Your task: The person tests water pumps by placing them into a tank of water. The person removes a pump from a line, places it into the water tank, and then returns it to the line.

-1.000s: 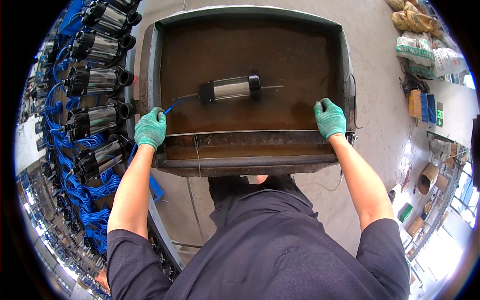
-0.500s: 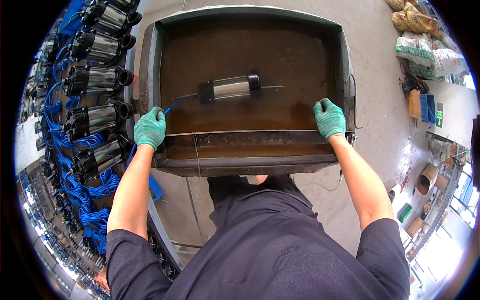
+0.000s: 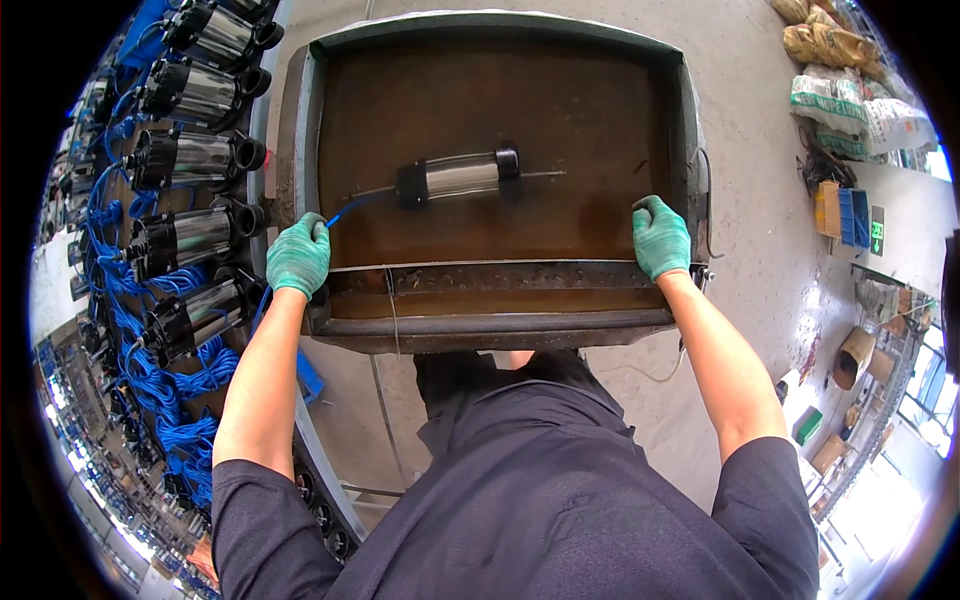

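A submersible pump motor (image 3: pixel 460 178) with a shiny metal barrel and black ends lies in brownish water inside a dark metal tank (image 3: pixel 500 24). A thin shaft sticks out of its right end. From its left end a blue cable (image 3: pixel 345 212) runs to my left hand (image 3: pixel 298 256), which wears a green glove and is closed around it at the tank's left wall. My right hand (image 3: pixel 661 238), also gloved in green, is at the right wall with its fingers curled. What lies under those fingers is hidden.
Several similar pumps (image 3: pixel 190 160) stand in a row on the left, with coiled blue cables (image 3: pixel 190 435) beside them. A metal divider (image 3: pixel 520 278) crosses the tank's near part. Sacks (image 3: pixel 830 100) and a blue bin (image 3: pixel 854 217) are at the right.
My right fingers have shifted very slightly to the right. The pump motor and my left hand are practically where they were.
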Demonstrator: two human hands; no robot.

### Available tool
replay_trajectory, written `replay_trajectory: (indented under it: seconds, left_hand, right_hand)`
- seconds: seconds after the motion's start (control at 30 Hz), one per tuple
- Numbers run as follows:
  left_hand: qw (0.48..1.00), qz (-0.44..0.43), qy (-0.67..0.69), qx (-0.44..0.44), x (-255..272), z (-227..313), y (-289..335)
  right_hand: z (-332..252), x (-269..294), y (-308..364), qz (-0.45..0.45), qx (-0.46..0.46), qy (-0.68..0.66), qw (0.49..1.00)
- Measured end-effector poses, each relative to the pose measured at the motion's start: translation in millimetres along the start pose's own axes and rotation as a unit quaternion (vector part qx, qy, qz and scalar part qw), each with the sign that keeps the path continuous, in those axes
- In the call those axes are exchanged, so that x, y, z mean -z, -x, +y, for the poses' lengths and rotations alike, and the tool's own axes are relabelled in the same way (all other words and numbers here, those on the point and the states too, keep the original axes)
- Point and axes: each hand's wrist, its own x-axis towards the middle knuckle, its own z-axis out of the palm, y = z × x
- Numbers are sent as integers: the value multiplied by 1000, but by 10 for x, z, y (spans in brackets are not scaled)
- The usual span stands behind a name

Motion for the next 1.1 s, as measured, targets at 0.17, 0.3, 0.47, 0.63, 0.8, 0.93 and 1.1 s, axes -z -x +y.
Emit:
replay_trajectory:
  seconds: [0.17, 0.3, 0.47, 0.63, 0.8, 0.93, 1.1]
  left_hand:
    - [1000, 0, -3, -1, 26, 24, 15]
    - [1000, -8, -6, 4, 48, 39, 18]
    - [1000, -16, -4, 5, 37, 13, 11]
    - [1000, -25, 4, 14, 64, 10, 22]
    - [999, -33, 7, 10, 101, -4, 27]
    - [999, -34, 25, 6, 138, 2, 39]
    - [999, -34, 37, -9, 118, -57, 21]
  right_hand:
    - [144, -93, 5, 94, 88, -68, 989]
    - [201, -109, -8, 98, 134, 0, 986]
    - [214, -133, -17, 106, 157, -21, 982]
    - [213, -139, -1, 85, 135, -26, 987]
    - [150, -133, 0, 74, 56, -90, 992]
    - [18, -100, 3, 49, 41, -50, 997]
    - [-697, -277, -269, -30, 112, -18, 993]
